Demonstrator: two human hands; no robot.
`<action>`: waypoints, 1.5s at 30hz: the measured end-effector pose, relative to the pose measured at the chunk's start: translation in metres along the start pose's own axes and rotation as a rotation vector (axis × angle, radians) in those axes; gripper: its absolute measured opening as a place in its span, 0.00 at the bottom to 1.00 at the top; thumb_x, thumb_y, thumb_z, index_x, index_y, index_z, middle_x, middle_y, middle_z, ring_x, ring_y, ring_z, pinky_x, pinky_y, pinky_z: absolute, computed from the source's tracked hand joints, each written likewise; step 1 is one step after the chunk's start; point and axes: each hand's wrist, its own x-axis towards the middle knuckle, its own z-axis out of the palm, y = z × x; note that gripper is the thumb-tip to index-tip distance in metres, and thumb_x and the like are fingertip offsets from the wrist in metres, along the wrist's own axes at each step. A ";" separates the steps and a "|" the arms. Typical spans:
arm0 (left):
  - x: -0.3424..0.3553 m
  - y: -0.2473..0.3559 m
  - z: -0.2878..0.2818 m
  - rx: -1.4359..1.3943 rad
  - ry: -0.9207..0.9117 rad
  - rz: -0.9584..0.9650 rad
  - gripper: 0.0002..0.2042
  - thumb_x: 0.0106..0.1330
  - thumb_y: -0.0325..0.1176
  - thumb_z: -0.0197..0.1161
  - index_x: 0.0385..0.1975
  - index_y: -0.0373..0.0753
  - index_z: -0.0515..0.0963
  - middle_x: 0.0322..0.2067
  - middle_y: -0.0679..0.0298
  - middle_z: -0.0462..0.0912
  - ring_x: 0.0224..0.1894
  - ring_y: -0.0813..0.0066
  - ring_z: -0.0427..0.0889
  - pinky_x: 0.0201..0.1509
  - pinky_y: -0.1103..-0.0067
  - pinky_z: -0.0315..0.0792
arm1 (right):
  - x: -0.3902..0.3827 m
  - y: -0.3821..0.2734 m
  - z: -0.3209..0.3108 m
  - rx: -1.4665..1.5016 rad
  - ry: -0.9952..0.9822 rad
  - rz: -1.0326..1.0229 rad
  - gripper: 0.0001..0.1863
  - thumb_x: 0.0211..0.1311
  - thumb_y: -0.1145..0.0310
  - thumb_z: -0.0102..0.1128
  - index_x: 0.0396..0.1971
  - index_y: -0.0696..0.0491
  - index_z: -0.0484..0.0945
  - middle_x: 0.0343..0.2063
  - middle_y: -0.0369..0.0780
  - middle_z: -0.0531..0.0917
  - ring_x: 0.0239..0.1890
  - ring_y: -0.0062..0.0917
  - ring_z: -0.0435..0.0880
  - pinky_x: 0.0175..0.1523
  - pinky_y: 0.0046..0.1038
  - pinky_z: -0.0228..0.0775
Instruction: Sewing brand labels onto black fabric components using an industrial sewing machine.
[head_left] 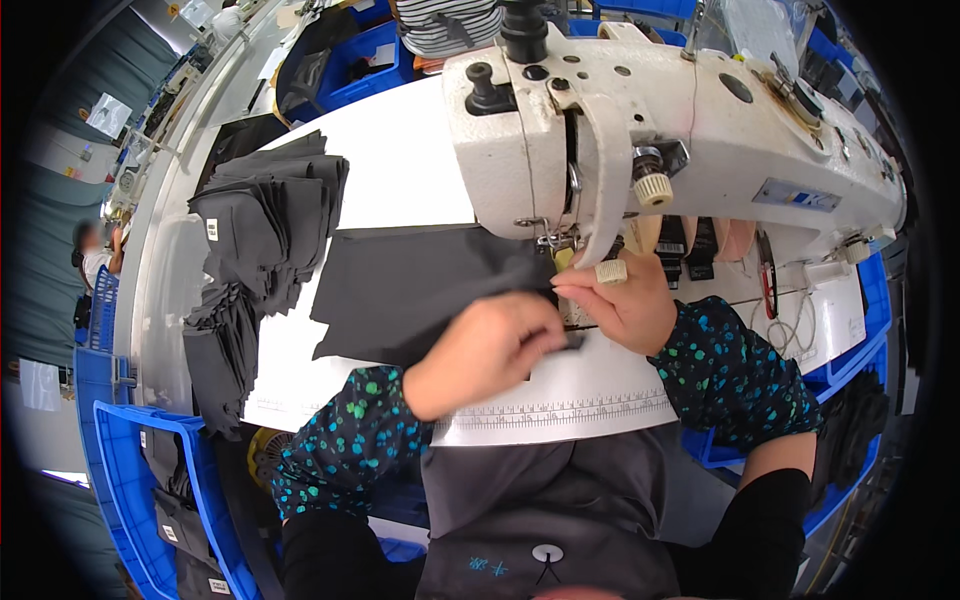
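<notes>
In the head view, the only one here, a dark cloth panel [410,285] lies flat on the white table [400,140], stretching from the right hand's fingertips out past the left hand. The right hand [625,305] has thumb and forefinger drawn together at the panel's near-right edge, apparently pinching it, just below the needle area of the white sewing machine [520,170]. The left hand [490,340] is curled over the panel's near edge, close to the right; it is blurred, so I cannot tell whether it grips anything. A small dark bit shows at its fingertips, too smeared to name.

As I judge it, this piece is partway through, its right end at the machine and not yet clear of it. No finished seam can be made out. Well left of both hands lie an upper pile [265,215] and a lower pile [222,345] of similar dark pieces; whether these are done or waiting, I cannot tell. Beyond the right hand rest red-handled snips [768,285], untouched.
</notes>
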 end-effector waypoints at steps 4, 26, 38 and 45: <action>0.011 -0.015 -0.014 0.148 0.183 -0.167 0.05 0.62 0.27 0.70 0.33 0.32 0.81 0.30 0.52 0.83 0.27 0.57 0.80 0.30 0.70 0.73 | -0.004 -0.001 -0.012 -0.109 -0.180 -0.280 0.08 0.60 0.62 0.71 0.34 0.49 0.85 0.40 0.34 0.85 0.30 0.25 0.86 0.30 0.29 0.77; 0.045 -0.020 -0.033 0.342 -0.046 -0.524 0.16 0.63 0.39 0.73 0.36 0.30 0.84 0.31 0.57 0.89 0.31 0.70 0.88 0.37 0.75 0.80 | -0.018 -0.025 -0.007 -0.159 -0.437 -0.214 0.18 0.66 0.55 0.65 0.39 0.57 0.85 0.50 0.44 0.87 0.26 0.23 0.88 0.27 0.26 0.77; 0.043 -0.029 -0.030 0.321 -0.016 -0.539 0.15 0.62 0.37 0.74 0.36 0.30 0.84 0.30 0.60 0.89 0.30 0.75 0.86 0.35 0.77 0.78 | -0.015 -0.024 -0.007 -0.151 -0.387 -0.218 0.14 0.64 0.58 0.66 0.35 0.56 0.84 0.43 0.40 0.87 0.27 0.24 0.87 0.28 0.28 0.77; 0.043 -0.027 -0.031 0.331 -0.018 -0.536 0.14 0.61 0.37 0.74 0.37 0.31 0.84 0.29 0.62 0.88 0.30 0.76 0.84 0.37 0.77 0.77 | -0.002 -0.010 -0.007 -0.280 -0.258 -0.092 0.09 0.57 0.64 0.69 0.31 0.53 0.82 0.31 0.35 0.81 0.36 0.28 0.83 0.36 0.32 0.77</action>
